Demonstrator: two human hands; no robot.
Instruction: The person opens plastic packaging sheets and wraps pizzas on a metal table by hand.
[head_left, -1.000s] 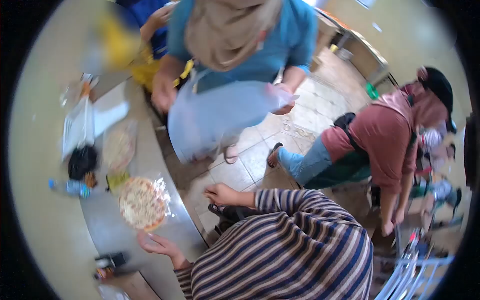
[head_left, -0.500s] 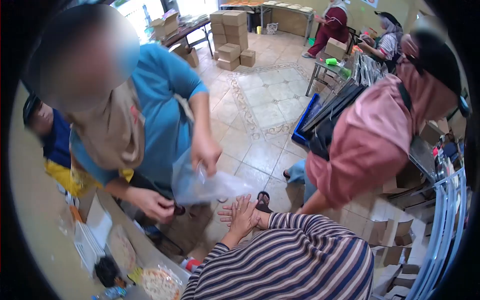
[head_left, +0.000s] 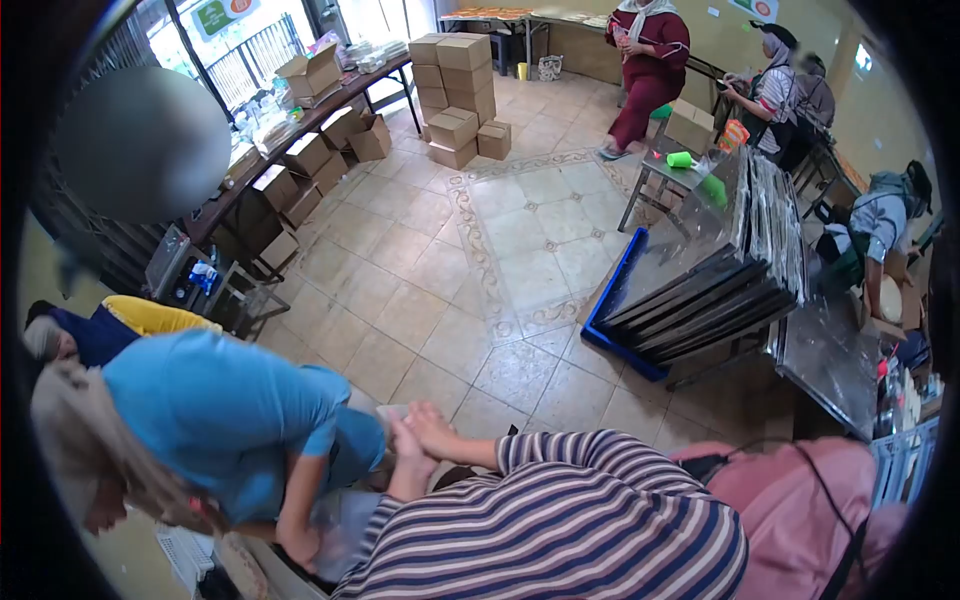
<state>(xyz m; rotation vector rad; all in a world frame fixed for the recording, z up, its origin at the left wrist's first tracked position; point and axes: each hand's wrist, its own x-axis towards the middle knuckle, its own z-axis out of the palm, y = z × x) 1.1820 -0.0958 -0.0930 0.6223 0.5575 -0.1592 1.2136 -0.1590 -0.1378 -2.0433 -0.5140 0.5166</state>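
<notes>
My left hand (head_left: 405, 447) and my right hand (head_left: 432, 430) are together in front of my striped sleeves, touching each other. The right hand lies with its fingers stretched forward beside the left, whose fingers are partly hidden. I see nothing held in either. A small pale edge (head_left: 391, 410) shows just past the fingertips; I cannot tell what it is or whether they touch it. Close on the left, a person in a blue top (head_left: 220, 400) bends low, one hand (head_left: 300, 545) at a clear plastic bag (head_left: 345, 530).
A person in a pink head covering (head_left: 800, 510) is close on my right. Stacked dark trays (head_left: 690, 290) stand on a blue base (head_left: 612, 290). Cardboard boxes (head_left: 455, 90) are piled farther back. A long table (head_left: 300, 130) runs along the left. Several other people are around the room.
My view has swung up and my joined hands appear farther left. The person in blue has bent down to the lower left; the person in pink is now lower right. The person in dark red is upright.
</notes>
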